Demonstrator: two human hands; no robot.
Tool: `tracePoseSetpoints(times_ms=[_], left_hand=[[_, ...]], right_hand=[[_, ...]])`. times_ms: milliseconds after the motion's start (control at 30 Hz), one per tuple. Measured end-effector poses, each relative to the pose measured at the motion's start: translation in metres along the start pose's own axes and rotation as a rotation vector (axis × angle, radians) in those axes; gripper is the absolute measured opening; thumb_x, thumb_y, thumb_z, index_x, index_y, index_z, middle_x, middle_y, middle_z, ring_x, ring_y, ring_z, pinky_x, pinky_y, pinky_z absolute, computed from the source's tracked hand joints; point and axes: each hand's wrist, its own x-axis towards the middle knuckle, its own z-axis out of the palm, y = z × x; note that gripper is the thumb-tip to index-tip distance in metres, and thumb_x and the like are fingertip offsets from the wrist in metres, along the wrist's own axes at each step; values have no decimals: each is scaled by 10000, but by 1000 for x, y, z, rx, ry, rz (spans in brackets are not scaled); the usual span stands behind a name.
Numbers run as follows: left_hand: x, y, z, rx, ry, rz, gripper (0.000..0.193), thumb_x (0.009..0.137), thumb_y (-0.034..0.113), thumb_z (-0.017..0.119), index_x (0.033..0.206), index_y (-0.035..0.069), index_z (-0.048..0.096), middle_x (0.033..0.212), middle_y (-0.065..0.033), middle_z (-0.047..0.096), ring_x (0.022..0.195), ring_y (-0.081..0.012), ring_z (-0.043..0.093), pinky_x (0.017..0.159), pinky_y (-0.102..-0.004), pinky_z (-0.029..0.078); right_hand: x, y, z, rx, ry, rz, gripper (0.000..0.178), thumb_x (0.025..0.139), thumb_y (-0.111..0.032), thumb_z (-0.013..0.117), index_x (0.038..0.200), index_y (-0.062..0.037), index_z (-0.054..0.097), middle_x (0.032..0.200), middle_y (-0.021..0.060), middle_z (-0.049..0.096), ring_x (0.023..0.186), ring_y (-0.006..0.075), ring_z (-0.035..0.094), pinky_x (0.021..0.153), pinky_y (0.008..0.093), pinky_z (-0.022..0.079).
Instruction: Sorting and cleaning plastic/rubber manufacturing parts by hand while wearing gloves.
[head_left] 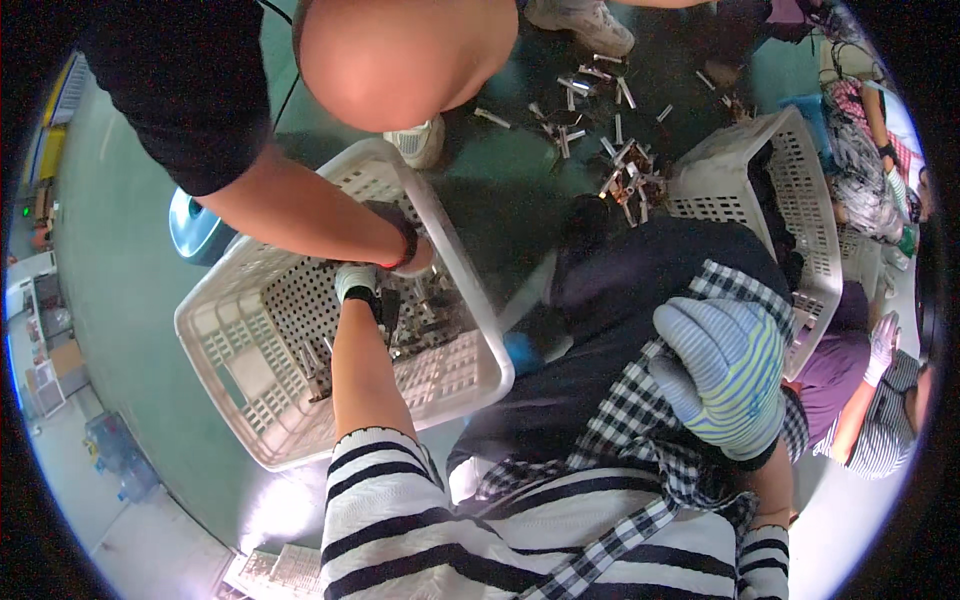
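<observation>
- Two hands on our side, both gloved: left hand [355, 280] down inside the basket, right hand [725, 372] back over our lap.
- Key relation: the white plastic basket [490, 355] sits on the floor [150, 350], ahead and to our left. The loose metal pieces [425, 325] lie in its bottom, just beside and beyond our left hand. Left is clearly the nearer one; right is well apart.
- Long axis: we see no shared direction among the pieces in the basket, and they are too blurred to call one by one.
- Left pose: forearm crosses the near rim almost straight away from us, reaching down, wrist low.
- Left state: fingers are hidden, so we can't tell if they grasp a piece or only touch.
- Right pose: above the checked cloth [620, 420] and dark trousers [640, 285], back of the glove up, fingers together and bent, pointing ahead and left.
- Right state: palm is out of sight, so we can't tell if anything is in it.
- Co-worker's hand [418, 258] comes in from the far left side, just right of ours in the same basket. Contact between the two: can't tell.
- More metal pieces, a scattered pile [628, 178], lie on the floor ahead and right, beside a second white basket [715, 170], pointing every which way.
</observation>
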Motion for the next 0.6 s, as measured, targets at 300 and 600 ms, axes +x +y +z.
tracePoseSetpoints(times_ms=[300, 600], left_hand=[[-58, -28, -40, 24, -107, 550, 209, 746, 150, 661, 943, 82, 682, 896, -135, 684, 852, -322, 653, 738, -390, 517], [-94, -64, -55, 388, -55, 935, 341, 806, 72, 564, 1145, 106, 585, 1219, -113, 540, 1008, -351, 601, 825, -423, 514]], right_hand=[[-14, 6, 3, -47, 44, 74, 431, 703, -212, 738, 1103, -97, 631, 1036, 96, 640, 900, 290, 601, 781, 408, 475], [-13, 0, 4, -46, 89, 46, 409, 715, -190, 731, 1100, -100, 626, 1031, 89, 643, 903, 286, 604, 782, 408, 476]])
